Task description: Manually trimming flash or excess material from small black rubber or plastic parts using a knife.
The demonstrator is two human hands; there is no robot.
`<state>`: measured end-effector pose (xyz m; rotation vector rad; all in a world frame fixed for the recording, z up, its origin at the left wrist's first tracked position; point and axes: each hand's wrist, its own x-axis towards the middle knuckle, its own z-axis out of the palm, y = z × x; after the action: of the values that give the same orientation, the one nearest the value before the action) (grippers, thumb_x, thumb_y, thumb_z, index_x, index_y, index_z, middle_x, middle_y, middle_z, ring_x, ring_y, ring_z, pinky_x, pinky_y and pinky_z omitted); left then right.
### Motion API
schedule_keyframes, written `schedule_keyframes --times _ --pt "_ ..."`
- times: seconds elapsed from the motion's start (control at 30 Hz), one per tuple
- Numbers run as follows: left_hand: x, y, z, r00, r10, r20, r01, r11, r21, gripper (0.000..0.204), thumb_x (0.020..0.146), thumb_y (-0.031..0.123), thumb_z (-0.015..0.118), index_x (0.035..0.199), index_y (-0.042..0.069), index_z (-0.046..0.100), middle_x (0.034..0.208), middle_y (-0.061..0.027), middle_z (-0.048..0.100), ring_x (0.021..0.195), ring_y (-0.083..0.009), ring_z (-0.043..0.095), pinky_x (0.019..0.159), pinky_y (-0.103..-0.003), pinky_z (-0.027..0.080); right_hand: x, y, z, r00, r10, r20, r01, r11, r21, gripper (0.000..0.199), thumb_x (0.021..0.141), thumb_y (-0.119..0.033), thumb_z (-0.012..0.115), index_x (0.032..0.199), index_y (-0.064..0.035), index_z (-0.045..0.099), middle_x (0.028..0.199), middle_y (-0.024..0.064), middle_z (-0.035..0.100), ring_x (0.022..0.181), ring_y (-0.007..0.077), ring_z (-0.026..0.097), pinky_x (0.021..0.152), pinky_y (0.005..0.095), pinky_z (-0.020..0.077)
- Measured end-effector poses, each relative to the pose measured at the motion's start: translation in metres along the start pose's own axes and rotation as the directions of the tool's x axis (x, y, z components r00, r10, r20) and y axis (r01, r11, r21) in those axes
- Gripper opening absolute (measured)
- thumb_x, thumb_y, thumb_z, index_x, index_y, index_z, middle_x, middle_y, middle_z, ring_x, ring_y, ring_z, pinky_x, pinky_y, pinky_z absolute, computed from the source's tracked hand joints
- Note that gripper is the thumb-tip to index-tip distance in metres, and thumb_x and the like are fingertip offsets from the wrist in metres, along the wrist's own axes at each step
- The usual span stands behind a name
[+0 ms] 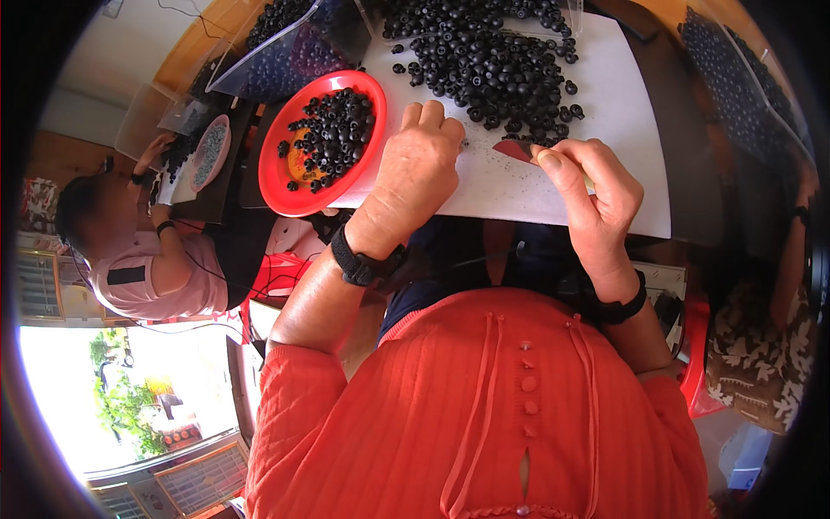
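Note:
My left hand is closed over the white board, knuckles up, just right of a red plate. Whatever its curled fingers hold is hidden. Pinched between the thumb and fingers of my right hand is a small knife with a dark red blade pointing left. Its tip is at the near edge of a heap of small round black parts, several with holes. More black parts lie in the plate. Dark crumbs are scattered on the board between my hands.
Clear plastic bins of black parts stand at the far left, with another bin at the right. A co-worker sits at the left beside a pink plate. Another person's patterned clothing shows at the right.

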<state>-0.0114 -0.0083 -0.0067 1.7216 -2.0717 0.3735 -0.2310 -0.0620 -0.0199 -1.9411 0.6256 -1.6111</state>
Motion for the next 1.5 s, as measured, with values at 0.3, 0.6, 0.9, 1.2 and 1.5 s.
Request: schedule_keyframes --times 0.3,0.6,0.9,1.2,1.5 --pt "-0.011 0.014 -0.017 0.853 -0.400 0.336 0.446 0.223 -0.867 0.022 0.105 0.010 0.060 0.115 -0.006 0.072 0.092 -0.0071 0.067 0.074 -0.0141 0.060 0.064 -0.026 0.045 0.000 0.005 0.002 1.000 -0.011 -0.002 0.011 0.999 -0.037 0.018 0.090 -0.010 0.081 0.081 -0.0001 0.070 0.070 0.0057 0.065 0.059 0.0172 0.057 0.053 0.0319 0.0429" --pt "-0.019 0.019 -0.008 0.837 -0.255 0.483 0.325 -0.478 -0.816 0.028 0.106 0.012 0.060 0.124 -0.009 0.066 0.097 -0.0107 0.068 0.081 -0.0168 0.063 0.065 -0.030 0.053 0.001 0.005 0.006 0.998 0.013 0.061 -0.002 0.986 -0.166 0.023 0.091 -0.018 0.080 0.078 -0.0034 0.069 0.068 0.0063 0.064 0.058 0.0217 0.059 0.052 0.0351 0.0441" --pt "-0.023 0.020 0.004 0.906 -0.216 0.364 0.249 -0.424 -0.871 0.028 0.103 0.004 0.061 0.128 -0.007 0.064 0.108 -0.0181 0.070 0.092 -0.0245 0.068 0.066 -0.033 0.055 0.002 0.003 0.006 0.998 0.032 0.046 -0.024 0.986 -0.165 0.022 0.091 -0.018 0.080 0.079 -0.0035 0.069 0.068 0.0065 0.064 0.058 0.0210 0.059 0.053 0.0348 0.0442" --pt "-0.023 0.020 0.003 0.921 -0.251 0.297 0.179 -0.405 -0.897 0.025 0.103 0.001 0.061 0.127 -0.006 0.066 0.107 -0.0152 0.070 0.090 -0.0208 0.068 0.069 -0.032 0.057 0.002 0.000 0.005 0.991 0.106 0.076 -0.090 0.978 -0.187 0.024 0.091 -0.019 0.080 0.078 -0.0025 0.069 0.067 0.0072 0.064 0.057 0.0212 0.060 0.053 0.0346 0.0445" --pt "-0.023 0.022 0.004 0.934 -0.283 0.218 0.128 -0.305 -0.944 0.025 0.102 -0.003 0.059 0.126 -0.006 0.068 0.115 -0.0137 0.069 0.091 -0.0197 0.067 0.069 -0.032 0.058 0.003 0.002 0.005 0.991 0.097 0.088 -0.077 0.977 -0.201 0.024 0.090 -0.019 0.081 0.077 -0.0039 0.069 0.064 0.0070 0.061 0.055 0.0213 0.058 0.051 0.0349 0.0433"
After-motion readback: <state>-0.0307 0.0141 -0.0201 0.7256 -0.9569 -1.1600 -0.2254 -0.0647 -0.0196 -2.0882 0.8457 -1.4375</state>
